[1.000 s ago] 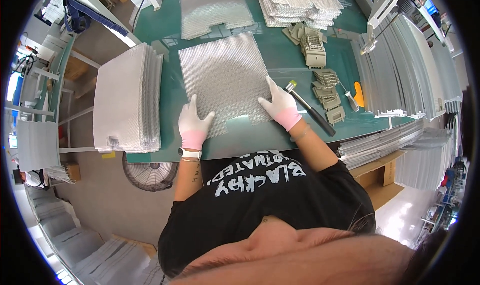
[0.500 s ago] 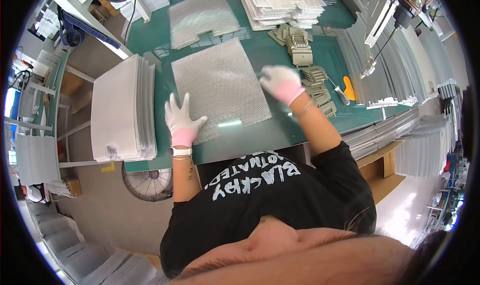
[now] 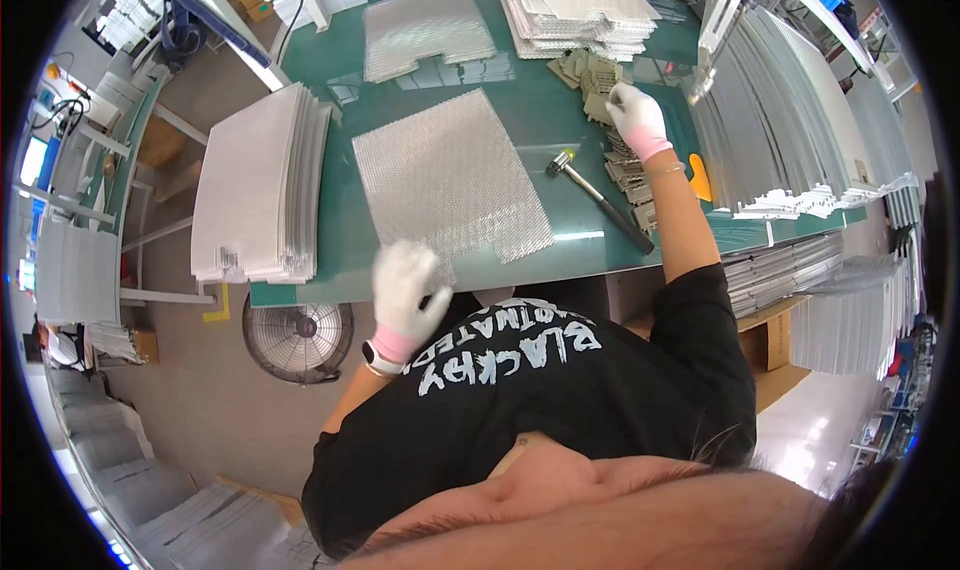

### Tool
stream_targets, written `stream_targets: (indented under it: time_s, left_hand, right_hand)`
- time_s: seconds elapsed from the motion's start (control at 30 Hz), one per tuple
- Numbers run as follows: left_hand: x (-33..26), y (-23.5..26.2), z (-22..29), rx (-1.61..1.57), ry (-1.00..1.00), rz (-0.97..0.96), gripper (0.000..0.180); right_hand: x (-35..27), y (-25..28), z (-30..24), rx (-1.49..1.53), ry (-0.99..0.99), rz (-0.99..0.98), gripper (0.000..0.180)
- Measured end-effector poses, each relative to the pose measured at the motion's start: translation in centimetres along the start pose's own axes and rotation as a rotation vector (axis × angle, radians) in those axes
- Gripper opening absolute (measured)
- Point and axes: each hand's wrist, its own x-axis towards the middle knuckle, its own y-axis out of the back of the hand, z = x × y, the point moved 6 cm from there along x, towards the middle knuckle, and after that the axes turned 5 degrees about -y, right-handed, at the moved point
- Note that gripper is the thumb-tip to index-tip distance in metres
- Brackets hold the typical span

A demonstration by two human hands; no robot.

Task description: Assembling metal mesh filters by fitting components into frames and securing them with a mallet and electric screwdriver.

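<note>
Off the mesh sheet (image 3: 448, 175) now, both hands.

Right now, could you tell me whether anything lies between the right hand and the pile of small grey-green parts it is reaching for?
Nothing visible does. The right hand is already at the pile of small grey-green parts, fingertips on them. The hammer lies nearer the person, beside the forearm, off the reach path. The left hand hangs at the table's near edge.

My gloves are white with pink cuffs, on my left hand (image 3: 405, 288) and right hand (image 3: 632, 113). The mesh sheet (image 3: 447, 175) is silvery, diamond-patterned, on the green desk (image 3: 540, 110). At three o'clock, the black-handled mallet (image 3: 598, 201); the clips (image 3: 610, 80) are khaki.
</note>
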Motion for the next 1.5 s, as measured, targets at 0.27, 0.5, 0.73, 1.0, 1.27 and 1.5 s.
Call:
stream_targets:
  time_s: [0.27, 0.5, 0.73, 1.0, 1.27, 1.5]
  left_hand:
    - [-13.0, -13.3, -1.3, -1.467, 1.119, 0.009, 0.041]
    - [-11.0, -14.0, -3.0, -1.642, 1.116, 0.474, 0.041]
    - [-12.4, -13.4, -3.1, -1.439, 1.232, 0.487, 0.034]
    - [-13.2, -13.2, -2.3, -1.457, 1.118, 0.483, 0.032]
    - [-14.6, -14.0, -2.0, -1.603, 1.040, 0.450, 0.027]
    - [-14.8, -13.5, -1.8, -1.601, 1.050, 0.491, 0.029]
  right_hand:
    - [-1.1, -1.7, 0.3, 0.003, -0.056, 0.100, 0.040]
    - [1.1, -4.2, 1.7, -0.172, -0.277, -0.184, 0.058]
    - [-1.0, -2.0, -1.6, -0.015, 0.051, -0.076, 0.028]
    - [-25.7, -3.5, -18.1, 0.900, -0.035, -0.973, 0.015]
    - [-32.8, -14.1, -18.5, 1.498, -0.614, -1.011, 0.025]
    - [-31.8, -13.3, -19.0, 1.516, -0.567, -0.991, 0.024]
